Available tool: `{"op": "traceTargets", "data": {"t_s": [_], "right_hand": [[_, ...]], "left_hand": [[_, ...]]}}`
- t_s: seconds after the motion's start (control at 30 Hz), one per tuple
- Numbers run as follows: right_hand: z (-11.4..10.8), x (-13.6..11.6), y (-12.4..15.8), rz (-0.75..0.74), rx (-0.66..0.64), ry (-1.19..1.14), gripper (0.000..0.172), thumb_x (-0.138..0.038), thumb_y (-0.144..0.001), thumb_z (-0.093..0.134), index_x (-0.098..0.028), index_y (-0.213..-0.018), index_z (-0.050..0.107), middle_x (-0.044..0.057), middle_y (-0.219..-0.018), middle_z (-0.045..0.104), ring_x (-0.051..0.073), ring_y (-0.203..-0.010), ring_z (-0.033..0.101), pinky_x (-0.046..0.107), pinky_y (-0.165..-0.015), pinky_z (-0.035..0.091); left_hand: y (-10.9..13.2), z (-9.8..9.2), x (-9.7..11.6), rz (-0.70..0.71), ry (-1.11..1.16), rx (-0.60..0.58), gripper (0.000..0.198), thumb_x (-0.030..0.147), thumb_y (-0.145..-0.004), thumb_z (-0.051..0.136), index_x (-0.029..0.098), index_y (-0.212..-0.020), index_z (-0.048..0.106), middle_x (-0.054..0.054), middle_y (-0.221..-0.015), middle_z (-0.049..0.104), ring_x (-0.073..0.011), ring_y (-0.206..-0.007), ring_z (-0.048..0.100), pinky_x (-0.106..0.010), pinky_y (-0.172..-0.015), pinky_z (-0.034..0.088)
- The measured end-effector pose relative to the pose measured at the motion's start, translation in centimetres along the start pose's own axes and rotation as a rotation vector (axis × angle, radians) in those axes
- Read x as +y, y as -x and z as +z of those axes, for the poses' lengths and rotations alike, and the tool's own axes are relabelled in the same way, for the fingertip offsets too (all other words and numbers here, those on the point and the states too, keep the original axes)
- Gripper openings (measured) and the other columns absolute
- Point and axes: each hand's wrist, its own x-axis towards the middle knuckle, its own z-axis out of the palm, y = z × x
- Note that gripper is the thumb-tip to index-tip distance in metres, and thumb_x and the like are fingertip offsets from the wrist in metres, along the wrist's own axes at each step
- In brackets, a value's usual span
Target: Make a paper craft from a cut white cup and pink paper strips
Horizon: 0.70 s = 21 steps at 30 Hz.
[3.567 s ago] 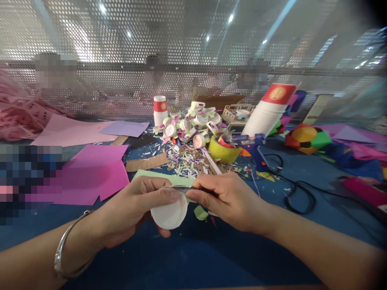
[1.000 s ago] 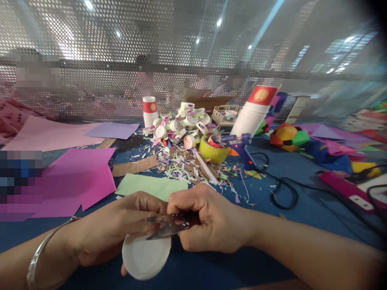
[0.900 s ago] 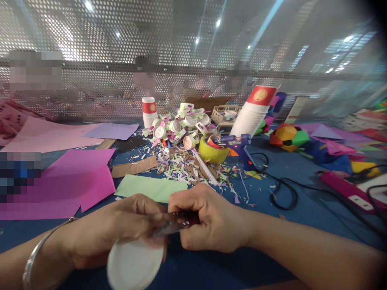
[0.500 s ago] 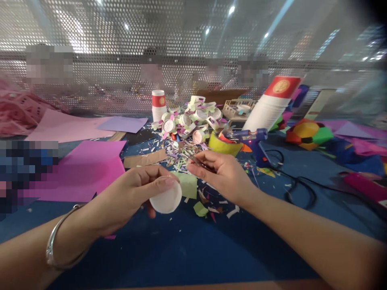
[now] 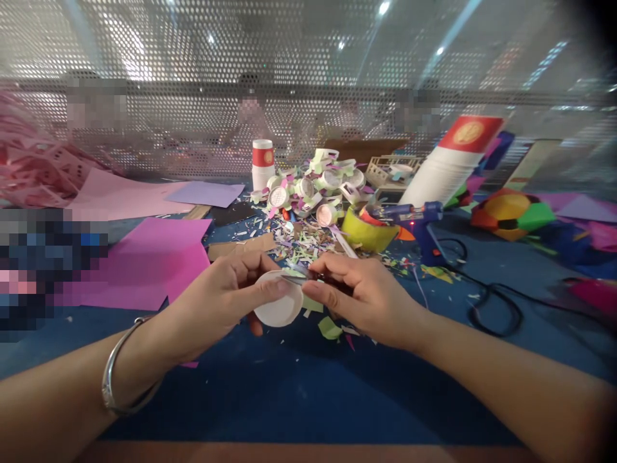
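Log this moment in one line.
left hand: holds white round piece | right hand: holds metal tool at piece's rim | beyond: blue glue gun, leaning cup stack

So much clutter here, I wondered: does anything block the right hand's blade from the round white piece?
Nothing visible: the metal blade in the right hand reaches the upper rim of the round white piece, held in the left hand.

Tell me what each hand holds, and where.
The left hand holds a white disc by its upper part; the right hand, a slim metal tool by its right end.
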Motion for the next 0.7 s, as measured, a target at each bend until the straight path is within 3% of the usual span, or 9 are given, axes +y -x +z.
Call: {"op": "traceTargets", "data": {"t_s": [0.4,0.7], "right_hand": [[-0.20,-0.67,0.36,-0.095,-0.006,0.074,0.033,-0.044,-0.097,0.052,-0.017,-0.082,0.062,-0.005,-0.064,0.049,0.007,-0.056,0.043,0.020,-0.052,0.035],[-0.44,-0.78,0.50,-0.101,-0.008,0.111,0.033,-0.044,-0.097,0.052,-0.016,-0.082,0.063,-0.005,-0.061,0.049,0.007,-0.053,0.042,0.020,-0.051,0.034]], "left_hand": [[0.17,0.10,-0.04,0.003,0.101,-0.044,0.018,0.031,-0.090,0.066,0.017,-0.083,0.058,0.002,-0.073,0.062,-0.0072,-0.059,0.057,-0.010,-0.040,0.047],[0.33,0.24,-0.05,-0.081,0.233,-0.055,0.017,0.030,-0.088,0.069,0.017,-0.083,0.060,0.003,-0.068,0.062,-0.0060,-0.055,0.055,-0.007,-0.037,0.044]]}}
